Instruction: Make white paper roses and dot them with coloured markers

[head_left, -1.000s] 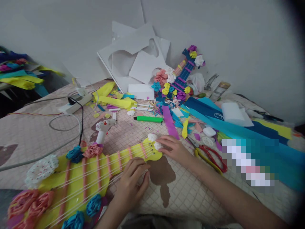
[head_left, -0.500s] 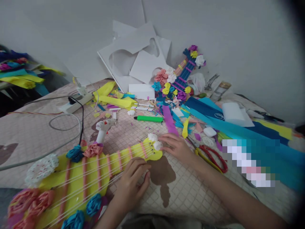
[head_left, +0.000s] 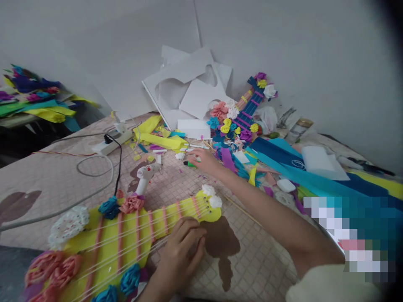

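Observation:
A yellow toy guitar (head_left: pixel 110 247) lies at the lower left, with white strings, pink strips and paper flowers on its body. Two white paper flowers (head_left: pixel 212 196) sit at its head. Beside the lower edge of the neck rests my left hand (head_left: pixel 181 249), loosely curled with the thumb apart; no grip on the neck shows. My right hand (head_left: pixel 203 161) is stretched across the table, fingers extended with nothing visible in them. Its fingertips are close to a small white paper flower (head_left: pixel 179 156) and over a green marker (head_left: pixel 189 164), which the hand partly hides.
A white glue gun (head_left: pixel 144 178) stands behind the guitar, its cable near a power strip (head_left: pixel 110 144). Cut white boards (head_left: pixel 189 84) and a blue flowered guitar (head_left: pixel 250 110) lean at the wall. Blue paper sheets (head_left: pixel 283 161) spread to the right. A thin stick (head_left: pixel 241 208) lies beneath my right forearm.
My right hand has left the white flowers at the guitar's head and moved away from me to the marker. My left hand stays by the neck. The view has shifted slightly.

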`<state>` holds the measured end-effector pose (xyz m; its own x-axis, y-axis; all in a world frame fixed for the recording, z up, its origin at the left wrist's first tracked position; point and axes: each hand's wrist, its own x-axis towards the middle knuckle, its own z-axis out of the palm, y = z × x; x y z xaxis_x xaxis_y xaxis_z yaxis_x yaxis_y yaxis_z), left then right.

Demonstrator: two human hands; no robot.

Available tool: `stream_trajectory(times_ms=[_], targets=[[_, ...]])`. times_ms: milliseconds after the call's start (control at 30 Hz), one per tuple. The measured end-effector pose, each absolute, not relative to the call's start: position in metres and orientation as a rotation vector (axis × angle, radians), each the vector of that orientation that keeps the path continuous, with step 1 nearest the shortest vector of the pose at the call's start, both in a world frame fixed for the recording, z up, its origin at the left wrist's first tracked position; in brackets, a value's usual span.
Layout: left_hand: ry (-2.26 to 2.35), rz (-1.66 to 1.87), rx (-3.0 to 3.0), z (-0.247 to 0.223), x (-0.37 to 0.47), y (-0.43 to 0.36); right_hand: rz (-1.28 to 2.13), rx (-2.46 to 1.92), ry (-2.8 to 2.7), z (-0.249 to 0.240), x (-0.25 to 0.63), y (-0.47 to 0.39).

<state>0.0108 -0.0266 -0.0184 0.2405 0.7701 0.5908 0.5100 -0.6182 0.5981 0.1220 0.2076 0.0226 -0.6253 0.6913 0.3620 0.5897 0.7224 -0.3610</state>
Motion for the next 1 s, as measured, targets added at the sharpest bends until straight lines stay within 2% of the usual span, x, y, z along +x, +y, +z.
stream_trajectory(times_ms=[233, 533, 800, 1000], targets=[[1.187, 1.28, 2.134, -0.019, 0.009, -0.025, 0.325, -1.032, -2.662, 0.006, 0.075, 0.259], [1.186, 1.262, 2.115, -0.017, 0.007, -0.023, 0.382, -1.146, -2.568, 0.016, 0.071, 0.252], [1.195, 1.239, 2.14, -0.016, 0.006, -0.024, 0.341, -0.959, -2.389, 0.06, 0.162, 0.153], [1.155, 1.232, 2.169, -0.018, 0.006, -0.022, 0.27, -1.009, -2.341, 0.03, 0.225, 0.063]])
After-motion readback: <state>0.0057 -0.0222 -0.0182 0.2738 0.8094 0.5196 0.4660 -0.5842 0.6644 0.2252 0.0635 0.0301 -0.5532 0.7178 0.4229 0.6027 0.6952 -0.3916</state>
